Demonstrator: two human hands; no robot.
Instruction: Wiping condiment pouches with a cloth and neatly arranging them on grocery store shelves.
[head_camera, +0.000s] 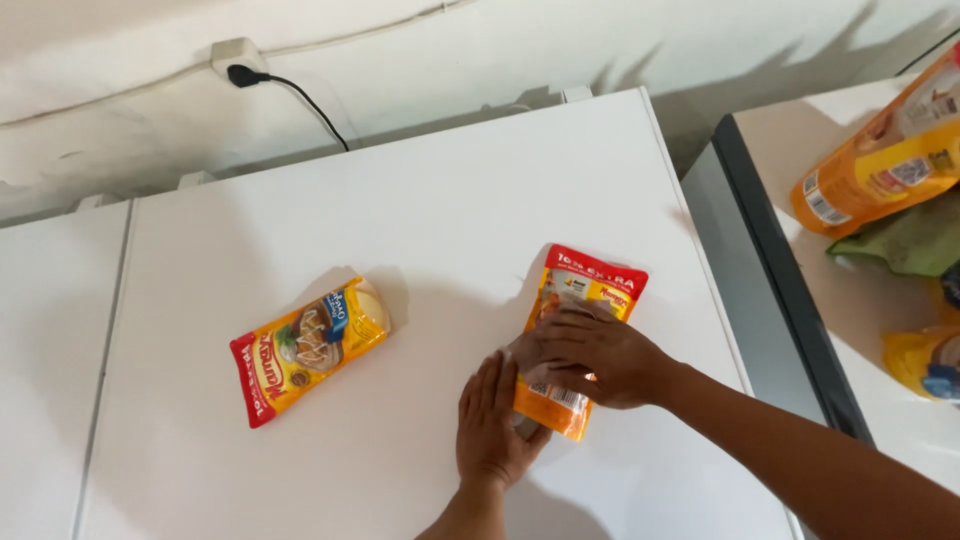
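Two hands together, flat on orange pouch (585, 300), lower right of centre on white surface (450, 200): right hand (600, 355) over its middle, left hand (492, 425) at lower edge. Soft, light, slick foil probably; grip edges.

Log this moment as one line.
hands: both pressing orange pouch | left hand, right hand flat | second pouch apart | surface: white top

Pouch (583, 300) under the right hand (600, 355) is orange with a red band on top and a white barcode patch at the bottom. The other pouch (308, 345), well left of the left hand (493, 425), is yellow with a red end. Worktop (420, 200) is plain white.
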